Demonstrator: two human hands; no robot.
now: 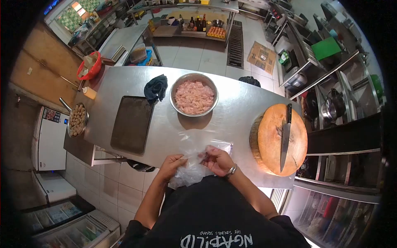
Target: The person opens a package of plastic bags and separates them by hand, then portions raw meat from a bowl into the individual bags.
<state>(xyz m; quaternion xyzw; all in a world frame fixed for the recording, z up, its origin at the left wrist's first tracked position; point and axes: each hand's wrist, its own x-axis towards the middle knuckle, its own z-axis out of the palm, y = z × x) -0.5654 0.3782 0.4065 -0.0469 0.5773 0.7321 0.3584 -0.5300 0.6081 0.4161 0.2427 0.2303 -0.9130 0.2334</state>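
Pinching 1 crumpled clear plastic bag [187, 175] between left hand [172, 166] and right hand [218, 160], equally close, at counter's [235, 107] near edge; long axis roughly toward metal bowl [194, 112], by far edge.

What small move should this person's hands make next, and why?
Probably tease the clear plastic bag open: the left hand and right hand both grasp it, it looks bunched up, and the metal bowl of raw meat stands just beyond on the metal table.
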